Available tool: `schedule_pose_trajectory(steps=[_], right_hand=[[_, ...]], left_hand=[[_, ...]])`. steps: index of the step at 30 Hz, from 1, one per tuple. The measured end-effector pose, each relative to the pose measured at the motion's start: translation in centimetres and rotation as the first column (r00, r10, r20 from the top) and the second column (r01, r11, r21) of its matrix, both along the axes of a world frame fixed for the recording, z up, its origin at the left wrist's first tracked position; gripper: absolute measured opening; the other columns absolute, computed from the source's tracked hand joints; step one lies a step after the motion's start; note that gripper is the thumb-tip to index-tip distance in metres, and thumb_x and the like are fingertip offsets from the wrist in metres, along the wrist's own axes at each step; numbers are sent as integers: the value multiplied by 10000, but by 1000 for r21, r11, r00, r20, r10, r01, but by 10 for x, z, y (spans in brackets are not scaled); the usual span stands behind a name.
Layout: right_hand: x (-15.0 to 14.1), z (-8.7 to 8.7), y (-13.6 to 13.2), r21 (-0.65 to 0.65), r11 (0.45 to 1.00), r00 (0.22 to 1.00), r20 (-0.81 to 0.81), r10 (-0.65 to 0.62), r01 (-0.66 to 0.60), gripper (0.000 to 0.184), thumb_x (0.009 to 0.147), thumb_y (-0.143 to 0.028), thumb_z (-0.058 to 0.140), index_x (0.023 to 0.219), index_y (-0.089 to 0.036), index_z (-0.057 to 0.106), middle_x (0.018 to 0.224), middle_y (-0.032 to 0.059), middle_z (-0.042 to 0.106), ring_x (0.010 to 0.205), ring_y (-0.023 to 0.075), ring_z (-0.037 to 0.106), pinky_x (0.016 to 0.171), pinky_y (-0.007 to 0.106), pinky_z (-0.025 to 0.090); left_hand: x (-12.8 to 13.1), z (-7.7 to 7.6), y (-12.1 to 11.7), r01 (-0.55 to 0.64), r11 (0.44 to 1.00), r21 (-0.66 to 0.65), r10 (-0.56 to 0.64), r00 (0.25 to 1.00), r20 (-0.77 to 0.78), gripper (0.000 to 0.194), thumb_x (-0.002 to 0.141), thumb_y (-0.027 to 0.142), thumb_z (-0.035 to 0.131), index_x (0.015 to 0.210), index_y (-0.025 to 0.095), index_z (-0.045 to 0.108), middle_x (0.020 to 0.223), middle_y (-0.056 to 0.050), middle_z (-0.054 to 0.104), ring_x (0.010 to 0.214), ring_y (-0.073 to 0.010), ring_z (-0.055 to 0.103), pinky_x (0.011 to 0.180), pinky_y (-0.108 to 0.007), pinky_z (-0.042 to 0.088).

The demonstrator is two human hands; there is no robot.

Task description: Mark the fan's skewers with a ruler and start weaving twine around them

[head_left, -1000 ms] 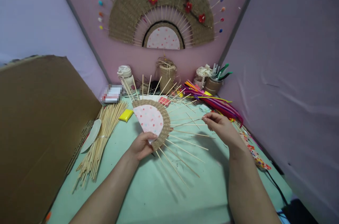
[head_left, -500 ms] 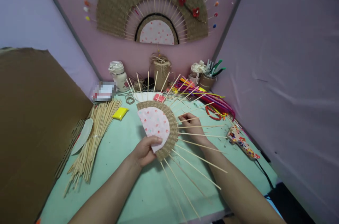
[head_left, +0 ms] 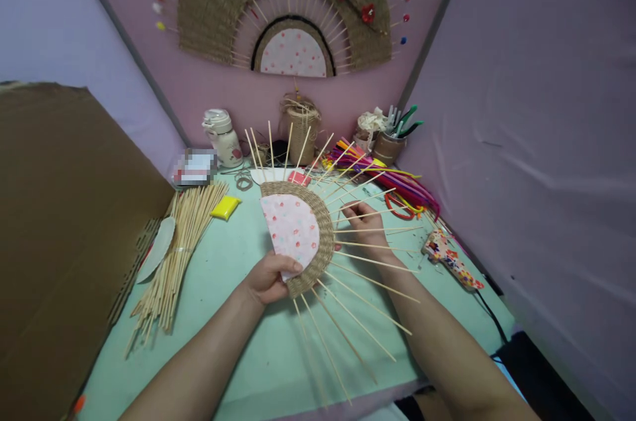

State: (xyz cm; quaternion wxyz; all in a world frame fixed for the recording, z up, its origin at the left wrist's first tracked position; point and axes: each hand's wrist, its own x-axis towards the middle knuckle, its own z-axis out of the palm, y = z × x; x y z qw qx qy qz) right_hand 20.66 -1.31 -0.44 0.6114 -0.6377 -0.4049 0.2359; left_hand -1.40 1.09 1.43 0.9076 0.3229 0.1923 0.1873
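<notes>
A half-round fan [head_left: 293,229] has a white cloth centre with small red flowers, edged by a woven tan band [head_left: 326,229]. Thin wooden sticks radiate from the band. My left hand [head_left: 273,277] grips the fan's lower corner, thumb on the cloth and fingers behind. Among the sticks on the right side, my right hand [head_left: 365,222] is closed in a pinch. A thin tan cord [head_left: 339,214] appears to run from its fingertips to the band's edge; the fingers are partly covered by sticks.
A bundle of sticks [head_left: 186,248], a yellow packet [head_left: 226,207] and a white bottle [head_left: 223,139] are on the left. Behind stands a twine spool [head_left: 301,129]. Pipe cleaners [head_left: 392,182] and a patterned glue gun [head_left: 452,260] lie right. A large woven fan [head_left: 209,16] hangs on the wall.
The fan has turned slightly, its flat edge now more upright. My right hand has shifted a little to the right and away from the band. My left hand keeps its grip.
</notes>
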Motion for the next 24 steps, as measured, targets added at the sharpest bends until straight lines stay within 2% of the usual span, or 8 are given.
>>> schedule_pose_trajectory(steps=[4,14,19,24], right_hand=[[7,0,1,39,999,1000,14,-5,4,252,712,-450,631,718,-198,619,695,19,620,703,179,547,701,321,449],[12,9,-2,35,999,999,30,18,-19,267,706,-458,651,703,-193,617,654,7,591,636,157,503,637,297,409],[31,15,-8,-10,999,998,23,51,-51,282,689,-457,687,681,-184,620,625,-11,557,580,124,451,570,269,364],[47,32,-26,-20,991,991,15,135,-135,229,730,-411,689,755,-189,634,614,-29,501,558,105,401,529,250,323]], left_hand=[[-1,-1,2,-24,1000,-21,23,999,-26,757,558,46,629,1306,128,544,1230,-177,653,948,-273,683,694,-313,558],[-2,-3,5,2,1000,-23,0,998,55,587,616,43,602,1199,106,617,1169,-146,692,950,-247,689,748,-307,556],[-7,-10,14,-16,999,-35,20,993,114,644,653,74,581,1297,87,549,1190,-159,679,960,-246,687,777,-318,558],[-12,-13,24,-37,998,-51,45,988,151,677,702,97,541,1374,70,466,1267,-174,631,984,-257,682,769,-326,570]])
